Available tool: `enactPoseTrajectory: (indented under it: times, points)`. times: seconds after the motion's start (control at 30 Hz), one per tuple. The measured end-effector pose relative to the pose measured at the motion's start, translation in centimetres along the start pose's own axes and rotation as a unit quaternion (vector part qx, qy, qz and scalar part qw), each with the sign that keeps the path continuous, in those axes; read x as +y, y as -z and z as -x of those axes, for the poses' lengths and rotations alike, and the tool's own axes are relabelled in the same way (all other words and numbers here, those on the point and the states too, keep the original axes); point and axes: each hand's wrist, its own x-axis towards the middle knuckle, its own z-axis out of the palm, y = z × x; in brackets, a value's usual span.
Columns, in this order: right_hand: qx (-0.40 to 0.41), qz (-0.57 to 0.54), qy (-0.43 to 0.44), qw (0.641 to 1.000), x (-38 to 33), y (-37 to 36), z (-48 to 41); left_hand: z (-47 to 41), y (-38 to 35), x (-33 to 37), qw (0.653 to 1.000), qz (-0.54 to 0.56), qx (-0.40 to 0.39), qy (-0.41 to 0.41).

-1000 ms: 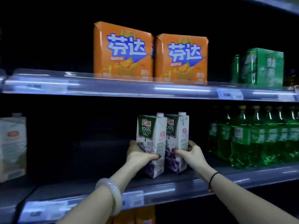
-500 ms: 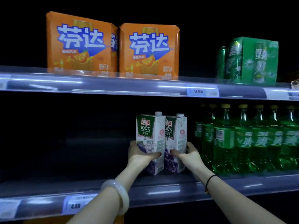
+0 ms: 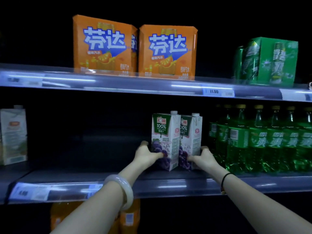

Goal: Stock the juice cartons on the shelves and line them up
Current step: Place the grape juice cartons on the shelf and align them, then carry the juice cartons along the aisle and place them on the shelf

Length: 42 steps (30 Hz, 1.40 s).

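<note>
Juice cartons stand upright on the middle shelf (image 3: 168,184), touching side by side: the left hand (image 3: 145,153) is clamped on the outer lower corner of the left carton (image 3: 164,141), and the right hand (image 3: 201,157) is clamped on the outer lower edge of the right carton (image 3: 191,139). Each carton likely handles as a stiff, smooth, fairly heavy board box, so grip low on the flat side walls, not the capped top. Fingers behind the cartons are hidden; beyond the hands the shelf back is too dark to read, and green bottles (image 3: 263,141) stand just right of the right hand.
</note>
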Motion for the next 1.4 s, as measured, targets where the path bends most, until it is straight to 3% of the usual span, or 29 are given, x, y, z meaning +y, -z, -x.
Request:
enactPoseTrajectory:
  times: [0.23,0.53,0.7,0.87,1.2,1.4]
  points:
    - [0.046,0.067,-0.05,0.995,-3.8,-3.2,4.1,2.5,9.2,-2.1,1.0,-0.005,-0.009,-0.007]
    - [-0.089,0.083,0.035,0.992,-10.6,-17.8,13.4,8.1,26.8,-9.6,0.995,-0.082,0.011,0.049]
    - [-0.184,0.099,0.109,0.972,-14.9,-27.3,19.5,10.8,36.2,-13.1,0.99,-0.115,0.03,0.07]
    - [-0.237,0.107,0.129,0.957,-18.7,-34.0,23.7,12.8,43.7,-15.7,0.987,-0.125,0.033,0.093]
    - [-0.264,0.107,0.163,0.944,-25.2,-44.0,23.2,11.5,53.2,-20.8,0.983,-0.121,0.093,0.106]
    - [-0.233,0.07,0.176,0.954,-27.2,-49.3,20.9,7.7,56.6,-22.2,0.98,-0.129,0.121,0.087]
